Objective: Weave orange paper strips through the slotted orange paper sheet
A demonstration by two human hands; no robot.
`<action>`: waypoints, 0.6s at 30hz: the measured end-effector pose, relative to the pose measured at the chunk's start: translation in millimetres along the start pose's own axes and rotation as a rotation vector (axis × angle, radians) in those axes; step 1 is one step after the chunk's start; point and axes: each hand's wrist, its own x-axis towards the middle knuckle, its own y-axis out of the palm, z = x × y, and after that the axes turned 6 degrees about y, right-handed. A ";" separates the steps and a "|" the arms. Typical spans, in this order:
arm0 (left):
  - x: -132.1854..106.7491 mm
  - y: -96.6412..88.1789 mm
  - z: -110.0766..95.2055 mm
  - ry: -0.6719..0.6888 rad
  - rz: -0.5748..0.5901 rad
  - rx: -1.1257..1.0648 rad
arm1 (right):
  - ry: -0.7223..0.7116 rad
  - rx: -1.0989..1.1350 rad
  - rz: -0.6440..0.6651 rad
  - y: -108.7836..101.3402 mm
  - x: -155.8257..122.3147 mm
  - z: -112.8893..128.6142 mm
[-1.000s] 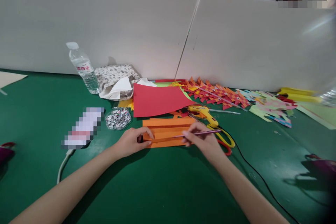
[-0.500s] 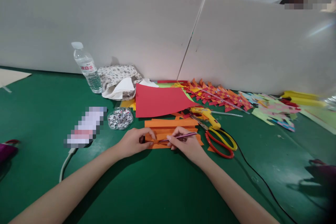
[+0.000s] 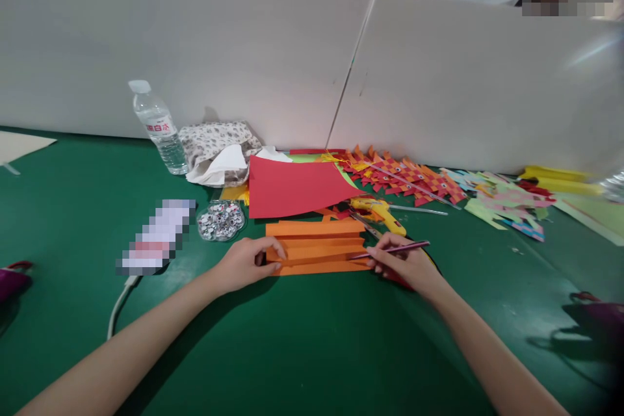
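Two bare hands at work on a green table (image 3: 292,351), set apart from each other at opposite ends of one piece of folded orange paper (image 3: 316,250). The paper lies on the table directly in front of the person, its creases running left to right in ridged bands. Left hand (image 3: 246,264): thumb and fingers on the paper's left end, at the near crease; cannot tell whether they pinch the fold or only press on it. Right hand (image 3: 409,265): closed on a slim purple pen (image 3: 404,247) at the paper's right end, tip pointing left over the near crease; contact between tip and paper cannot be told. Just behind the paper: a red sheet (image 3: 297,188), with a clear packet of googly eyes (image 3: 221,220) to its left. Right of the sheet, a yellow glue gun (image 3: 387,214); scissors (image 3: 371,229) near it, mostly hidden by the right hand. Farther back, a heap of woven red-and-orange paper pieces (image 3: 404,175) lies close to a pale partition (image 3: 195,45), pastel paper pieces (image 3: 507,200) to their right. Far left: a water bottle (image 3: 160,130), appearing tilted, beside a patterned pouch (image 3: 214,136). A white cable (image 3: 116,309) runs to a pixelated device (image 3: 158,234).
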 end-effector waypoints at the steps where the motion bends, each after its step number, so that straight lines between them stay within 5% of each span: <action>1: -0.1 0.1 0.0 -0.001 0.001 -0.003 | 0.002 0.004 -0.003 -3.1 -0.2 -0.9; 18: 1.0 1.2 -1.0 -0.002 -0.012 -0.016 | -0.053 0.062 -0.203 -43.2 -8.0 -12.3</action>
